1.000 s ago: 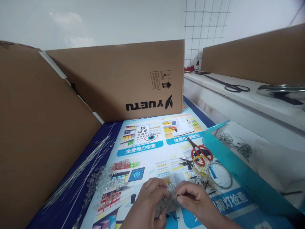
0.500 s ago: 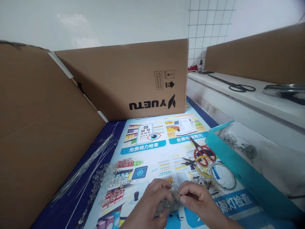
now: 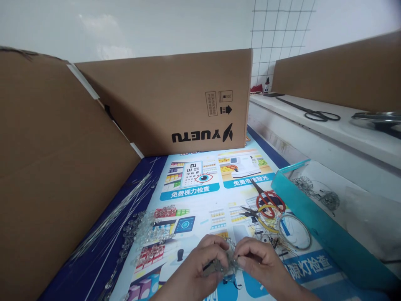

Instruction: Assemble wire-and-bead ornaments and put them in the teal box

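Observation:
In the head view, a small tangled piece of thin wire with what look like clear beads (image 3: 231, 264) is between my two hands, low in the middle. My left hand (image 3: 203, 263) grips it from the left, fingers curled round its side. From the right, my right hand (image 3: 261, 261) pinches at its edge between thumb and forefinger; the exact spot it holds is too small to make out. A dark curled wire end pokes out below. Beyond my right hand lie yellow-handled pliers (image 3: 266, 221), red-handled scissors (image 3: 272, 204) and a coil of wire (image 3: 296, 232).
Clear beads (image 3: 147, 228) are spread at left, beside long thin wires (image 3: 115, 217). A teal box (image 3: 322, 225) at right contains wire pieces (image 3: 316, 192) and a plastic bag. Cardboard panels (image 3: 163, 100) stand behind and left. Black scissors (image 3: 319, 114) rest on a white ledge.
My left hand's fingers have closed further round the wire piece, which has turned slightly. My right hand keeps its pinch almost in place. The whole view has shifted a little.

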Motion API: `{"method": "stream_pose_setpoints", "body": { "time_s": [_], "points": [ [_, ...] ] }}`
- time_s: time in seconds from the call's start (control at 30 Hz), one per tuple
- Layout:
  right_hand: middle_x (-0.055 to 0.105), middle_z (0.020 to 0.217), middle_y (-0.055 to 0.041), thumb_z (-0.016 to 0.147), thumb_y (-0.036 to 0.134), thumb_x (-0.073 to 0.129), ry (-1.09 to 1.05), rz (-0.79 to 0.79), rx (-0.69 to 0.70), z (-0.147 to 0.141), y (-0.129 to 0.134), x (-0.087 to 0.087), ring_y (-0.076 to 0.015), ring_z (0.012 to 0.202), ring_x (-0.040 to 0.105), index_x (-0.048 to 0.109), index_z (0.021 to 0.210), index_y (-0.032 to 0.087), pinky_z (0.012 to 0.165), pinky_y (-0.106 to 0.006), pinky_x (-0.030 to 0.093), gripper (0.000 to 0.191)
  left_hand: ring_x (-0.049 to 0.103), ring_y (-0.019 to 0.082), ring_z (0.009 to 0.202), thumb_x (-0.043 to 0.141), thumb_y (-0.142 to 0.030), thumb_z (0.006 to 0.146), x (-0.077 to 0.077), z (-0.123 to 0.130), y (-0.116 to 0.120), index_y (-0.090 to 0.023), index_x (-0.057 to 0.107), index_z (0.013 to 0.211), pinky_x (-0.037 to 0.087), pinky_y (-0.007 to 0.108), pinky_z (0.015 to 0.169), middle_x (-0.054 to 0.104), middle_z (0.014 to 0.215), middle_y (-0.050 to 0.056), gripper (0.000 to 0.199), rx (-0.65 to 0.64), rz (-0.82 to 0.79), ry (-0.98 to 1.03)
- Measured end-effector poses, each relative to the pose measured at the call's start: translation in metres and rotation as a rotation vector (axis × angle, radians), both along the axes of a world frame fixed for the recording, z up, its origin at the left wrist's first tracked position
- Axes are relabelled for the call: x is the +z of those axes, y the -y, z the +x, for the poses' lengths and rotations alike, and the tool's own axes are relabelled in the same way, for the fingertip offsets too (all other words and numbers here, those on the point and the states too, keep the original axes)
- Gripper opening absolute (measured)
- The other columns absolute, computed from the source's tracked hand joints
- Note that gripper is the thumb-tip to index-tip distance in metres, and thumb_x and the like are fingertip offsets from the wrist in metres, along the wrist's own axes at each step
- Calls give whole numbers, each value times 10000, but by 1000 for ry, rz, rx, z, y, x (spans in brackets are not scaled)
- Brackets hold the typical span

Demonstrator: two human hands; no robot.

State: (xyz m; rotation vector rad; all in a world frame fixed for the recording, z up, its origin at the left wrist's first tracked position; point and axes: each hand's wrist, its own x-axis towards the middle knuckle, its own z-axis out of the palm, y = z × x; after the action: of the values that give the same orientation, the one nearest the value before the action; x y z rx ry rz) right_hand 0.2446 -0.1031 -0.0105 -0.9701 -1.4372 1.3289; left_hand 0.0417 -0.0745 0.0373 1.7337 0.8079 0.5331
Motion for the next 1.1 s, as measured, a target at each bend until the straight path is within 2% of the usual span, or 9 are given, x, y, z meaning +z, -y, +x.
{"method": "stream_pose_setpoints", "body": {
  "time_s": [0.4, 0.67, 0.77, 0.93, 1.1],
  "points": [
    [580, 765, -30, 828, 281, 601, -16, -5, -1, 0, -1, 0, -154, 706, 524, 654, 786, 174, 634, -258, 403, 127, 538, 177, 950, 602, -51, 761, -1, -5, -2, -208, 618, 824, 402, 283, 841, 577, 956, 21, 171, -19, -17, -9],
    [612, 853, -50, 827, 306, 601, -23, -28, -58, 1, -2, 7, -171, 783, 556, 651, 792, 185, 678, -259, 432, 136, 541, 172, 899, 621, -197, 810, -10, -14, -6, -192, 596, 831, 400, 289, 825, 591, 934, 30, 33, 15, -53, 58],
    [591, 820, -32, 828, 348, 592, 6, -92, -83, 2, -1, 8, -145, 711, 524, 643, 788, 183, 617, -235, 420, 177, 545, 172, 889, 626, -252, 816, -12, -17, -9, -179, 597, 848, 399, 292, 824, 591, 936, 35, 85, 50, -67, 81],
    [526, 629, 16, 804, 407, 602, 22, -201, -119, 3, 0, -1, -119, 584, 472, 623, 764, 175, 545, -222, 398, 236, 550, 167, 855, 614, -264, 826, -11, -17, -9, -172, 611, 844, 403, 276, 785, 597, 899, 30, 94, 61, -81, 66],
    [565, 645, 5, 797, 410, 614, 40, -217, -105, 2, -1, -8, -108, 553, 476, 625, 793, 171, 528, -226, 392, 240, 558, 161, 857, 593, -228, 836, -8, -17, -7, -181, 627, 873, 405, 261, 782, 609, 895, 20, 69, 63, -75, 40]
  ]
}}
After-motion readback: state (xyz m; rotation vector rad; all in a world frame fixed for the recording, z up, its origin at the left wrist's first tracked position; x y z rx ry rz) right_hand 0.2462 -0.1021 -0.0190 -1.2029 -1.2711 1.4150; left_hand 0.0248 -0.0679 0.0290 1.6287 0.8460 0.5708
